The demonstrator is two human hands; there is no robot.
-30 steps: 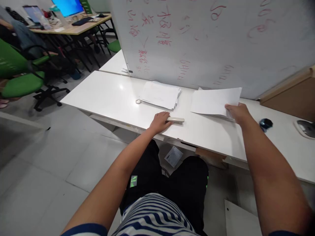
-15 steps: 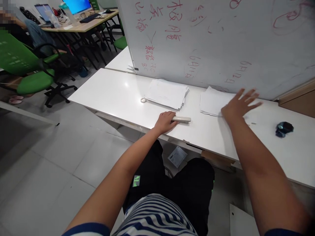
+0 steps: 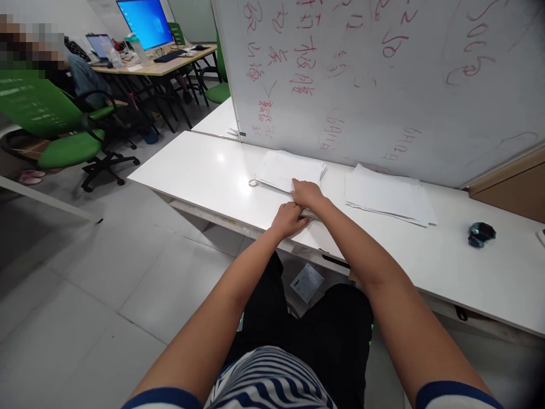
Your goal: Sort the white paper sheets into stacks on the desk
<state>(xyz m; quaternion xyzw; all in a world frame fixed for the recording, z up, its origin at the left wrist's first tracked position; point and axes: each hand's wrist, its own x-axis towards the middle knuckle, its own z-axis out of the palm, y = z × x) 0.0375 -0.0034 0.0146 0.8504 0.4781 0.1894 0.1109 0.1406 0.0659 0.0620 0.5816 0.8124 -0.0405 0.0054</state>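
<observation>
My left hand (image 3: 289, 220) is closed round a pale stapler-like object (image 3: 310, 215), low over the white desk's front part. Just above it, my right hand (image 3: 307, 193) reaches over the near edge of the left paper stack (image 3: 279, 167); its fingers look bent together, and whatever they hold, if anything, is hidden. The right paper stack (image 3: 383, 195) lies flat beside my right forearm. A small round ring-like item (image 3: 253, 183) rests at the left stack's lower left corner.
A whiteboard (image 3: 383, 85) with red writing stands along the back of the desk (image 3: 183, 165). A dark shiny object (image 3: 481, 234) lies at the right. Beyond, at the left, are green chairs (image 3: 72, 149), a seated person and a computer table (image 3: 170, 67).
My right hand has moved left from the right paper stack to beside my left hand, and its spread fingers have drawn together. The view has shifted slightly.
</observation>
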